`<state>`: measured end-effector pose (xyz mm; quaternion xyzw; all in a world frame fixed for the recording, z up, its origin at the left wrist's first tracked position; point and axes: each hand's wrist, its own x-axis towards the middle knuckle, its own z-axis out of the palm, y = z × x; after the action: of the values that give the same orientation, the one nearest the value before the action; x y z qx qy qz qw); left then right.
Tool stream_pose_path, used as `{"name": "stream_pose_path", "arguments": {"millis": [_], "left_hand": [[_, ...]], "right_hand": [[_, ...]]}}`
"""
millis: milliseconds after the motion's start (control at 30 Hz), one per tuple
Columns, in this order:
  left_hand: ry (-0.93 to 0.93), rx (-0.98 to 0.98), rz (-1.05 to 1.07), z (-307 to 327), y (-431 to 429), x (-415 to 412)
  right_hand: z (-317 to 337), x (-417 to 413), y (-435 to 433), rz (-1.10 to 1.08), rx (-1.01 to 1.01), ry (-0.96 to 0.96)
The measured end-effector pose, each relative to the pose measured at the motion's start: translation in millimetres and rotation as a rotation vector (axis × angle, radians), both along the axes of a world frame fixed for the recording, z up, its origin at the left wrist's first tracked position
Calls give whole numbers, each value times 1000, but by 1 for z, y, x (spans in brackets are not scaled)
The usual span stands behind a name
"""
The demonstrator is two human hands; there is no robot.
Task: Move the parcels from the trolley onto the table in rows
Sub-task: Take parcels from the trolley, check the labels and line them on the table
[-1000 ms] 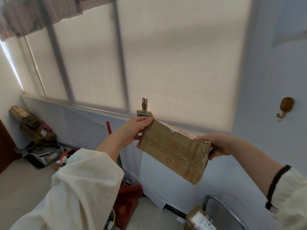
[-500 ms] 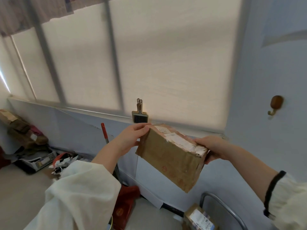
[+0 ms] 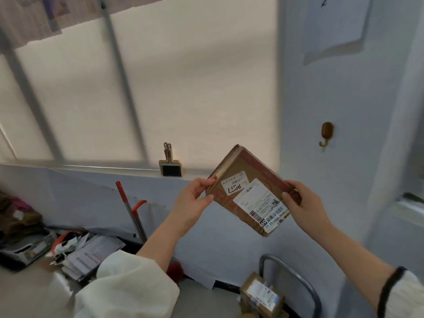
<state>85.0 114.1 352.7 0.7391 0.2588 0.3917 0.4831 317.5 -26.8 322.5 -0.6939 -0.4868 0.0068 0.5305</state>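
Note:
I hold a flat brown cardboard parcel (image 3: 243,171) up in front of me, tilted, its face with white shipping labels and a barcode turned toward me. My left hand (image 3: 193,204) pinches its left edge between thumb and fingers. My right hand (image 3: 304,204) grips its right edge. Below, at the bottom right, a second labelled parcel (image 3: 261,293) lies on the trolley, whose grey metal handle (image 3: 296,277) curves over it. No table shows in this view.
A window with a pale blind fills the wall ahead; a small brush (image 3: 170,167) stands on its sill. A red-handled tool (image 3: 130,212) leans below. Papers (image 3: 89,255) and boxes (image 3: 20,216) litter the floor at left. A wall hook (image 3: 326,134) sits at right.
I have turned the parcel so its labelled face now points at me instead of its plain taped side. My view has swung left and downward.

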Motion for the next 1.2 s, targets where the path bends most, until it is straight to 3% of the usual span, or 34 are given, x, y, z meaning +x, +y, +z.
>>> {"name": "stream_pose_path", "arguments": {"millis": [200,400,567,733,967,1200], "left_hand": [[-7,-59,-146,-9,-63,84],[19,-100,-334,-19,-180,205],[102,-117,-438,-41,-308,302],[266,-233,-590,-76,-442,377],[455,-238,-750,-115,-593,428],[596,-177,-879,-152,-669,446]], "right_hand": [[-6,63,-98,-198,-50,-35],[-5,139,-257,-466,-150,-4],[-2,190,-413,-730,-188,163],[-21,214,-561,-963,-86,416],[-73,210,-706,-1061,50,613],[-134,206,-780,-1045,124,861]]}}
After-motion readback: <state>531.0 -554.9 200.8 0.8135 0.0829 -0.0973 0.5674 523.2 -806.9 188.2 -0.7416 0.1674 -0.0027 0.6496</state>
